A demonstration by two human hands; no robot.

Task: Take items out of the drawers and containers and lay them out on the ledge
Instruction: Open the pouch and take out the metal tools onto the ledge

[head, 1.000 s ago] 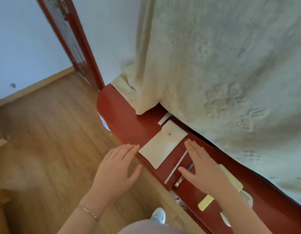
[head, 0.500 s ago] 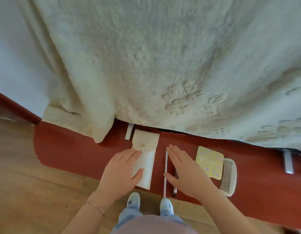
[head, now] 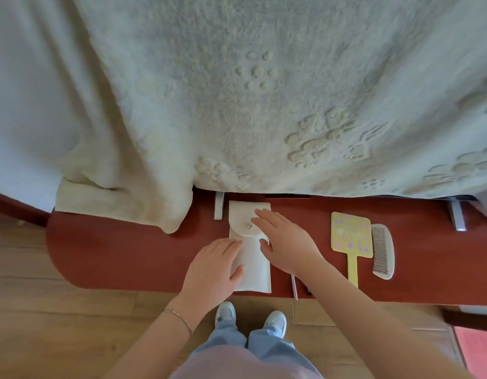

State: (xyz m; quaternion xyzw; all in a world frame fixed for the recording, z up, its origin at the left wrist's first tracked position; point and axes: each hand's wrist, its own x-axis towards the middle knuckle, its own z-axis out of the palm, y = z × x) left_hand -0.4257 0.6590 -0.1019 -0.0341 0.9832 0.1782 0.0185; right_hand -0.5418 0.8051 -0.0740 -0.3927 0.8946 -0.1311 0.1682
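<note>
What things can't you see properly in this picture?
- Inside the white pouch, head view: its snapped flap is shut.
- The pink stick and a dark item beside it: mostly under the right hand and forearm.
- Under the pouch's left edge: the left hand covers it.
- Back of the ledge: the hanging blanket hides it.

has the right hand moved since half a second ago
Yes. The right hand has shifted left, off the thin sticks and onto the white pouch, further from the yellow mirror.
</note>
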